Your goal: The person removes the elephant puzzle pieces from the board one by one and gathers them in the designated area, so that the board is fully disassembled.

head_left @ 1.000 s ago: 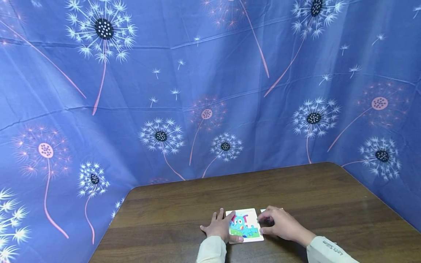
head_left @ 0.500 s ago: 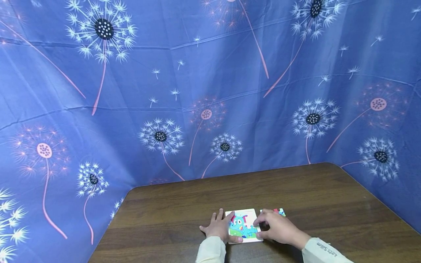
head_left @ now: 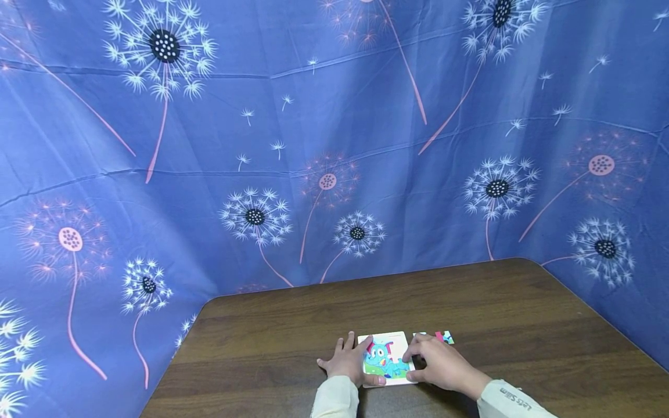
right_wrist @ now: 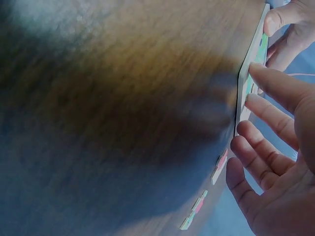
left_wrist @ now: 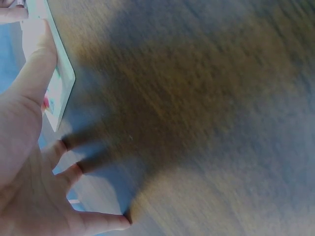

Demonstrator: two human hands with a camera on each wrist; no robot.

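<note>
A square jigsaw board (head_left: pixel 410 381) with a white rim lies on the table, showing a blue cartoon elephant on green. My left hand (head_left: pixel 343 364) is spread at its left side, its thumb on the front rim and its index finger over the left edge. In the left wrist view, the left hand's (left_wrist: pixel 29 187) other fingers touch the wood. At the board's right edge, my right hand (head_left: pixel 441 363) has thumb and index finger across a blue-and-green puzzle piece (head_left: pixel 403 367). The right wrist view shows those fingertips (right_wrist: pixel 257 70) down at the board, the other fingers loosely bent.
Two loose puzzle pieces lie beyond the right hand: one red and blue (head_left: pixel 445 337), the other partly hidden (head_left: pixel 418 334). The brown wooden table (head_left: pixel 292 325) extends around the board. A blue dandelion-print cloth (head_left: pixel 324 145) hangs behind.
My right hand has moved slightly left onto the board's right edge, and the red-and-blue loose piece has come into view behind it. My left hand stays in place.
</note>
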